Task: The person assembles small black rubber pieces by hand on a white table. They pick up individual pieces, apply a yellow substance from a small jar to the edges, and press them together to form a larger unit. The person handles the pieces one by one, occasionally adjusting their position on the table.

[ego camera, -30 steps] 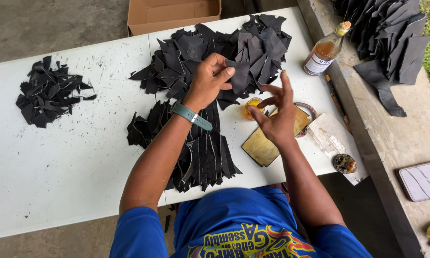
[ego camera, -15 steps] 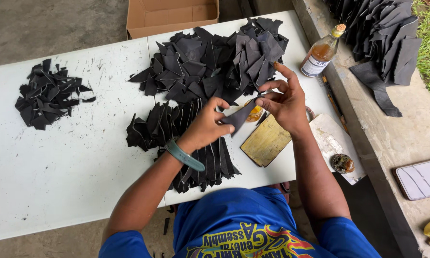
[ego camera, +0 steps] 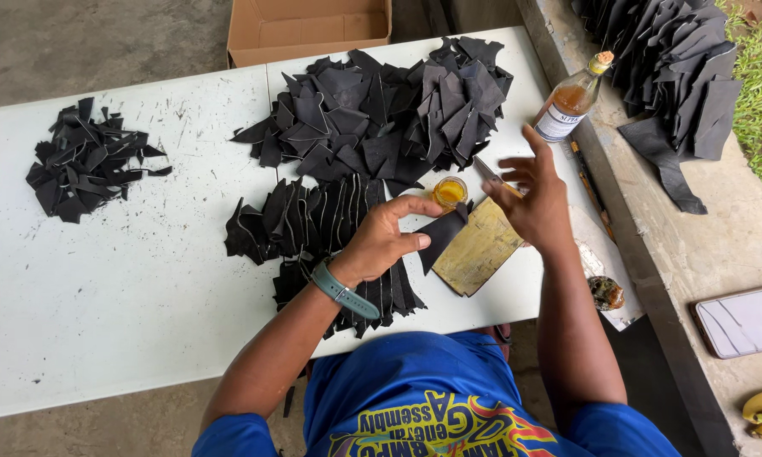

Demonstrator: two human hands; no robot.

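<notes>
left hand (ego camera: pixel 381 241) pinching black piece (ego camera: pixel 443 235)

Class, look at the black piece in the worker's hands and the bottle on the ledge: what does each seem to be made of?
Black piece: probably leather or rubbery sheet; matte, thin, cut edges, held by the left hand, with the right hand close beside it. Bottle: clear glass, probably; amber liquid shows through.
</notes>
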